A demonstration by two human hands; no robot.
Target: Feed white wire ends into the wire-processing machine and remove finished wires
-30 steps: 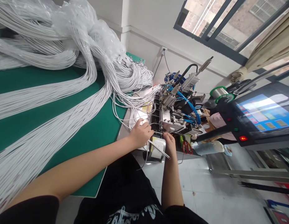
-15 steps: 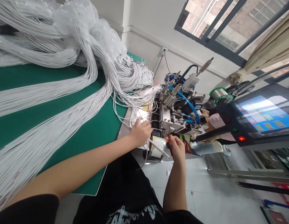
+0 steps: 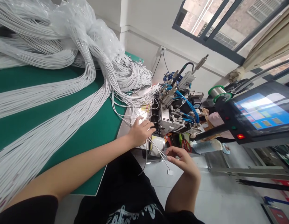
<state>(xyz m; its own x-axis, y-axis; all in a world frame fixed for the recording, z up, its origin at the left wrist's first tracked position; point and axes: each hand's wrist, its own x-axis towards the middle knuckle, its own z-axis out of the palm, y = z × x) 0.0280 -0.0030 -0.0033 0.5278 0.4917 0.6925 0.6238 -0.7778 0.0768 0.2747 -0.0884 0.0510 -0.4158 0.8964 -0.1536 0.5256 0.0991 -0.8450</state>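
My left hand (image 3: 141,132) is closed around a few white cables at the front of the machine, its fingertips near the machine's dark edge. The loose ends of these white cables (image 3: 156,148) stick out below the hand towards the lower right. Close to those ends is my right hand (image 3: 181,159), thumb and fingers apart, with nothing visible between them. An orange-and-red object (image 3: 167,140), its kind unclear, lies just beyond the right hand. The wire machine (image 3: 169,115), with metal blocks and blue air tubes, stands past both hands.
Long bundles of white cables (image 3: 72,121) cover much of the green table (image 3: 97,121) on the left. A control screen (image 3: 265,112) juts in from the right. A wire spool (image 3: 217,92), red-handled scissors (image 3: 186,145) and a bottle (image 3: 206,147) are near the machine.
My right hand has left the orange-and-red object, moved down and right, and opened beside the cable ends. My left hand stays almost in place; the cable ends have shifted slightly.
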